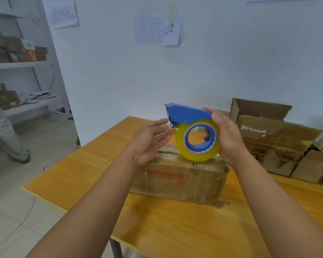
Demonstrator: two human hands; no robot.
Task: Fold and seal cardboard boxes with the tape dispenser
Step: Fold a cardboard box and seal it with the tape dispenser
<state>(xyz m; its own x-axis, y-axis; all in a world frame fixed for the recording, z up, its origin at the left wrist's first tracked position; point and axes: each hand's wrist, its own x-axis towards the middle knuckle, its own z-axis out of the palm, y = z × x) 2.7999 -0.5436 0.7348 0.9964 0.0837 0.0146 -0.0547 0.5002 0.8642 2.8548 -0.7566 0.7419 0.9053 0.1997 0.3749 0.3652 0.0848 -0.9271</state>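
Note:
A blue tape dispenser (187,113) with a yellowish roll of clear tape (181,146) is held up above a closed cardboard box (183,180) on the wooden table (78,174). My right hand (227,135) grips the dispenser from the right, thumb on its blue top and fingers through the core. My left hand (151,140) is at the roll's left side, fingertips touching the tape end just under the cutter. The box has red print and old tape on its front.
Several more cardboard boxes (274,146) stand at the table's right, one with its flaps up. Metal shelves (21,65) with stacked boxes are at the left. A person's trouser leg and shoe (11,138) are on the tiled floor at left.

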